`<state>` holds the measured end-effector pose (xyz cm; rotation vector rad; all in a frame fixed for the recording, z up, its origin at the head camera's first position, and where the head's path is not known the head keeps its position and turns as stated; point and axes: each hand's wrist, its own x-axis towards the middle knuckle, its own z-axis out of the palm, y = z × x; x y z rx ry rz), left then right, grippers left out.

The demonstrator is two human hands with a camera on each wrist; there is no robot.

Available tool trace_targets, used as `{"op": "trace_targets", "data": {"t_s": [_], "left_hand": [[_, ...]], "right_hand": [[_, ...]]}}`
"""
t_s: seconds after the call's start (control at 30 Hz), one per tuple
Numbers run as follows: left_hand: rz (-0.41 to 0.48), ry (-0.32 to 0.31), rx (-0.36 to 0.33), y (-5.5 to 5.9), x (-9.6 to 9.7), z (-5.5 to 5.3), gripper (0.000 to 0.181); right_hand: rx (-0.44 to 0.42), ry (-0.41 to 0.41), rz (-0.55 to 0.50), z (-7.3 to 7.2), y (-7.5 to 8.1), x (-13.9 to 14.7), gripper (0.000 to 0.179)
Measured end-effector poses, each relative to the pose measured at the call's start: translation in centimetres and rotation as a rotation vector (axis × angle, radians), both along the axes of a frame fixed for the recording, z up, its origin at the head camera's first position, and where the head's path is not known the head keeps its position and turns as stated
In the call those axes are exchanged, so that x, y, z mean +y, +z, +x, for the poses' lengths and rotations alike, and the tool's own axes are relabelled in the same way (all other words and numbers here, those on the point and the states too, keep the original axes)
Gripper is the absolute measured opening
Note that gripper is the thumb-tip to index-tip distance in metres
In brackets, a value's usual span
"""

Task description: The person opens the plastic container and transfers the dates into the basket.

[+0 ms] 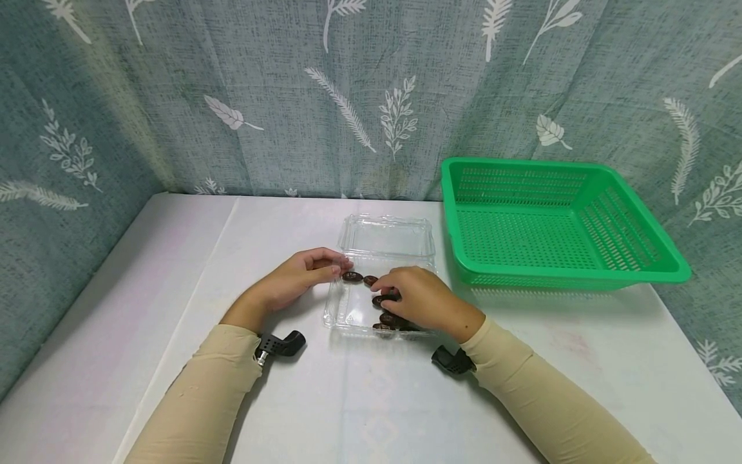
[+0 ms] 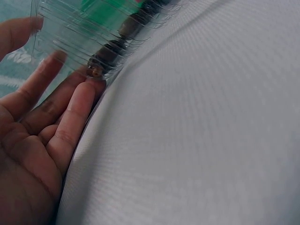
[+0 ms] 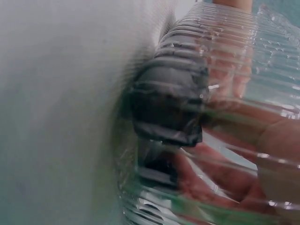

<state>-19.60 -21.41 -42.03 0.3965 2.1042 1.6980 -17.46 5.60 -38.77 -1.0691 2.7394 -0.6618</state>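
Observation:
On the table lies a clear plastic clamshell box (image 1: pixel 355 316) with its lid (image 1: pixel 386 236) folded back. Several dark brown, wrinkled dates lie in it, among them one date (image 1: pixel 351 276) by the left wall and another date (image 1: pixel 391 319) near the front. My left hand (image 1: pixel 298 278) rests against the box's left side, its extended fingers touching the wall in the left wrist view. Reaching inside the box, my right hand (image 1: pixel 426 299) pinches a date (image 1: pixel 382 301) between thumb and fingers. Through the ribbed plastic, the right wrist view shows those fingers (image 3: pixel 220 168) blurred beside dark dates.
A green plastic basket (image 1: pixel 565 277) with slotted walls stands at the back right, beside the box. A grey-green leaf-patterned curtain (image 1: pixel 261 161) hangs behind the white-covered table (image 1: pixel 359 406).

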Motion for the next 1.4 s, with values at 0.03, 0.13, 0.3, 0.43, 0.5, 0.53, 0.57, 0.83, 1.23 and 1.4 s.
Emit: {"op": "trace_targets", "data": {"t_s": [0.03,0.13,0.3,0.43,0.5,0.53,0.57,0.83,1.23,1.4], "left_hand": [[-0.001,0.0,0.0,0.0,0.0,0.0,0.035],[-0.003,0.002,0.003,0.0,0.0,-0.1,0.035],[-0.005,0.004,0.004,0.1,0.0,-0.2,0.035],[-0.006,0.003,0.002,0.2,0.1,-0.3,0.035],[-0.006,0.002,0.003,0.2,0.2,-0.3,0.035],[-0.006,0.001,0.002,0.2,0.2,-0.3,0.035],[-0.007,0.001,0.002,0.2,0.2,-0.4,0.035],[-0.019,0.002,0.008,0.1,0.3,-0.3,0.035],[-0.014,0.003,0.008,-0.1,0.1,0.1,0.035],[-0.02,0.007,0.012,0.0,0.1,0.0,0.036]], "right_hand": [[0.002,0.001,-0.001,0.0,0.0,0.0,0.025],[-0.004,0.0,-0.004,-0.1,0.0,0.0,0.026],[-0.01,-0.006,-0.014,-0.2,0.1,0.0,0.027],[0.007,-0.012,0.012,-0.2,0.2,0.1,0.022],[0.021,-0.011,0.031,-0.2,0.3,0.1,0.019],[0.029,-0.007,0.038,-0.2,0.2,0.1,0.017],[0.035,-0.003,0.043,-0.1,0.2,0.1,0.015],[0.045,0.008,0.009,0.0,0.0,0.2,0.014],[0.007,0.027,-0.328,0.3,1.1,0.8,0.017],[0.053,0.046,-0.392,0.5,1.9,1.1,0.018]]}}
